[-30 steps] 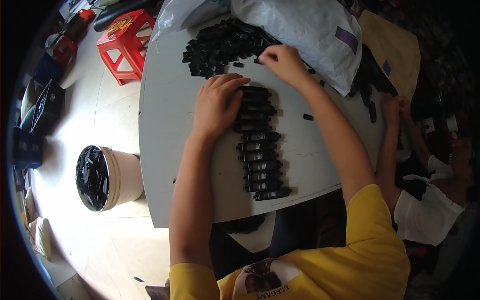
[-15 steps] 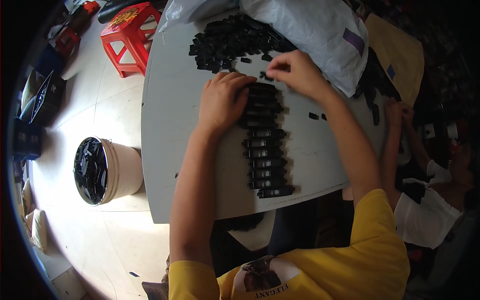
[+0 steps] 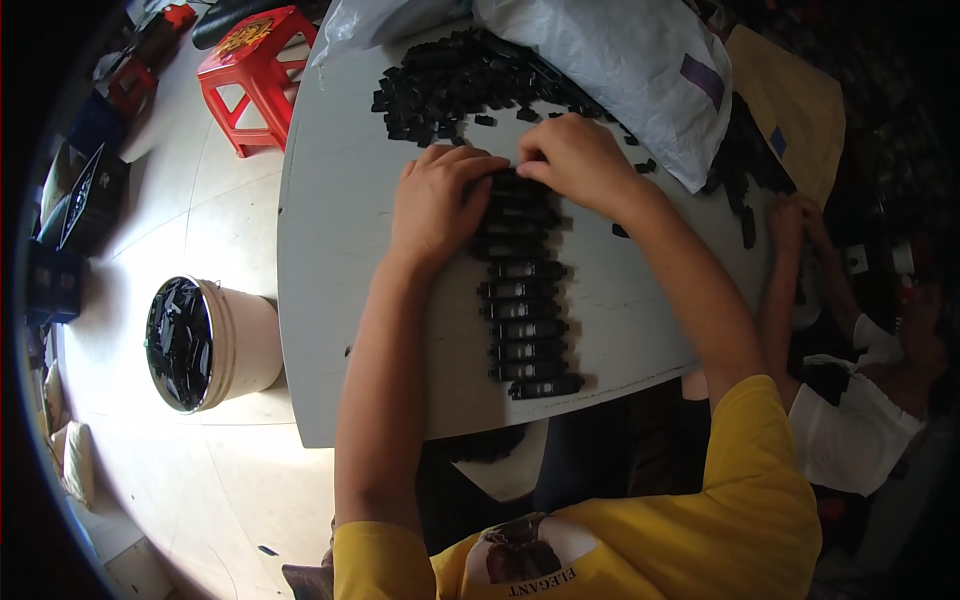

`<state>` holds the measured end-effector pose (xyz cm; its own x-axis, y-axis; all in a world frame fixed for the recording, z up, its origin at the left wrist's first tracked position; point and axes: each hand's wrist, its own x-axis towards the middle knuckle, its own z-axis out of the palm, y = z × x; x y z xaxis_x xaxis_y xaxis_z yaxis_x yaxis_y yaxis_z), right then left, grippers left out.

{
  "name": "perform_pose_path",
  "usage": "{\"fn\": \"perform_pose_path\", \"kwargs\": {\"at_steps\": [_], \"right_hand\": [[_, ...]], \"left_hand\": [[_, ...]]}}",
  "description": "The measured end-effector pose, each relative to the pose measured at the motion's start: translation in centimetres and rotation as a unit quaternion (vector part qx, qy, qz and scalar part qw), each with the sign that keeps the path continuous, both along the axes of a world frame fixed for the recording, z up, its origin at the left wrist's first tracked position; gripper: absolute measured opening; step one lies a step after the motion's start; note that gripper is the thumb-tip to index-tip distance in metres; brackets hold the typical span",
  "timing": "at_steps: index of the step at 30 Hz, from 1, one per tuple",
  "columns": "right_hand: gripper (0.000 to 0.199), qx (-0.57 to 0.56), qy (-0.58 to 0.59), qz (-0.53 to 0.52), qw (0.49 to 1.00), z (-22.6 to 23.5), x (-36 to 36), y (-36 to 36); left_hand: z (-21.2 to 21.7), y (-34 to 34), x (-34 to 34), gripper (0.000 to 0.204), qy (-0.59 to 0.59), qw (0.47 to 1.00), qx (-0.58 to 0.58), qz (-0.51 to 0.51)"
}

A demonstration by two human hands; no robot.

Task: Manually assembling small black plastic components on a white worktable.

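A column of long black plastic parts (image 3: pixel 527 328) lies on the white table, the parts side by side, running away from me. My left hand (image 3: pixel 440 200) is at the column's far end, its fingers curled over the left end of the farthest black plastic part, which is mostly hidden. Against the right end of that part, my right hand (image 3: pixel 580 165) pinches with thumb and fingertips; the small black piece in them is almost covered. Beyond both hands is a heap of small black pieces (image 3: pixel 440 90), with a few loose ones near my right hand.
A white plastic bag (image 3: pixel 620 75) and brown cardboard (image 3: pixel 790 110) lie at the far right. Another person's hands (image 3: pixel 790 215) are at the table's right edge. On the floor to the left stand a bucket (image 3: pixel 240 345) of black parts and a red stool (image 3: pixel 250 85).
My right hand has moved slightly left and toward me, bringing the small black piece to the farthest part. My left hand stays at the column's far end. The view has shifted slightly.
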<state>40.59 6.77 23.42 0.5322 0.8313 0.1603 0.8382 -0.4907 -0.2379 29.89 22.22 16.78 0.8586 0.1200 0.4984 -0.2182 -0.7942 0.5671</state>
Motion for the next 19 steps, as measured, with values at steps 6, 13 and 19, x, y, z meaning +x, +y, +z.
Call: {"fn": "perform_pose_path", "kwargs": {"at_steps": [6, 13, 19], "right_hand": [[0.012, -0.021, 0.085, 0.014, 0.996, -0.5, 0.8, 0.6], [0.015, -0.008, 0.079, 0.023, 0.997, -1.1, 2.1, -0.2], [0.029, 0.085, -0.147, -0.204, 0.964, -2.1, 8.4, 1.1]], "left_hand": [[0.0, -0.2, 0.1, 0.022, -0.001, 1.0, 0.002, 0.011], [-0.3, 0.2, -0.1, 0.022, -0.005, 1.0, 0.003, 0.019], [0.6, -0.1, 0.0, 0.022, 0.014, 1.0, -0.018, -0.004]]}}
